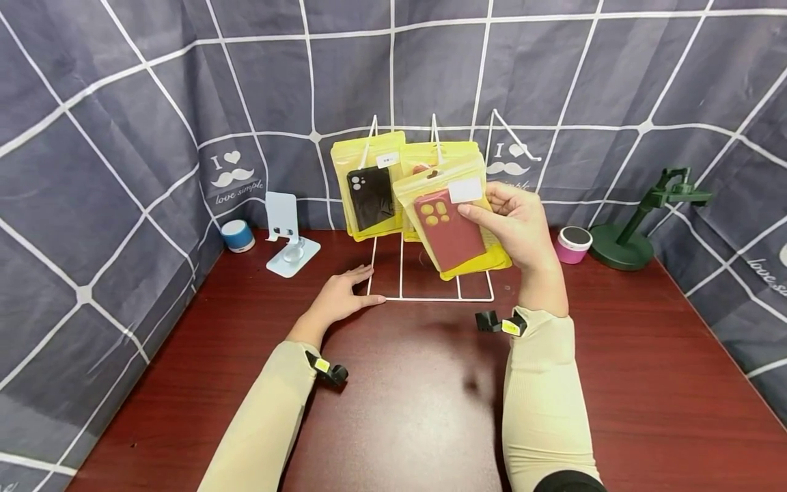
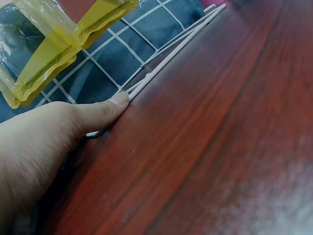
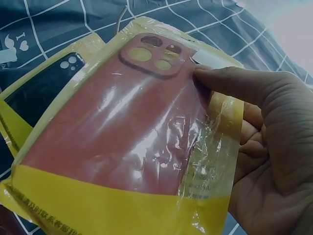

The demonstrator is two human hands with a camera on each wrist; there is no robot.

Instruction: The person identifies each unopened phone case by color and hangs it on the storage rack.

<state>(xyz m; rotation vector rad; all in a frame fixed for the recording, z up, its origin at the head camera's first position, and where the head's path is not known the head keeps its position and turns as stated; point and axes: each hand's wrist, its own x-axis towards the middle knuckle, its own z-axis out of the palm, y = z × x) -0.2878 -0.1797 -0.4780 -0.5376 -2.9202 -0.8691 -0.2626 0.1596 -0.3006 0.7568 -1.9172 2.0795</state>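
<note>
A red phone case in a clear and yellow zip bag (image 1: 451, 236) is pinched at its right edge by my right hand (image 1: 519, 222), thumb in front and fingers behind. The bag overlaps the middle hook of a white wire display rack (image 1: 430, 299). Behind it hangs another yellow bag (image 1: 413, 154), mostly hidden. On the left hook hangs a bagged black phone case (image 1: 371, 198). My left hand (image 1: 339, 295) rests at the rack's front left corner, fingers straight. In the left wrist view its thumb (image 2: 110, 110) presses on the base wire.
A blue-and-white round speaker (image 1: 238, 236) and a pale blue phone stand (image 1: 289, 239) sit at the left. At the right are a pink round speaker (image 1: 573, 244) and a dark green stand (image 1: 633, 236). The rack's right hook (image 1: 516, 137) juts forward. Grey checked cloth (image 1: 344, 68) surrounds the table.
</note>
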